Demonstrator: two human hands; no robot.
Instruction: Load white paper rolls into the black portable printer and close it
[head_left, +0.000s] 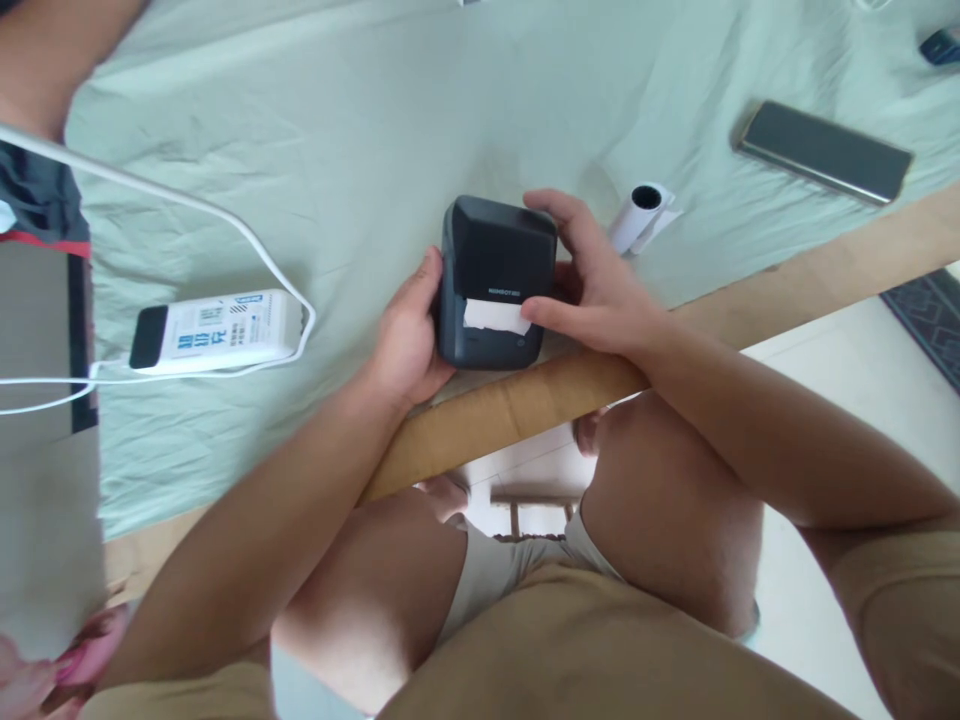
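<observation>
A dark label printer (501, 250) with rounded corners lies near the wooden edge in the middle of the view. White paper (491, 315) with a torn lower edge sticks out of its slot. My left hand (411, 335) grips the printer's left side, thumb along the edge and fingers hidden beneath. At the right side my right hand (592, 285) is curved round the printer, its thumb on the right end of the paper and its index finger at the upper right corner. A white paper roll (637, 222) lies just beyond my right hand.
A white power bank (225, 330) with white cables lies at the left on the green cloth (352, 120). A dark phone (825, 150) rests at the upper right. The wooden table edge (517, 410) runs below my hands. Another person's arm (60, 60) shows at the upper left.
</observation>
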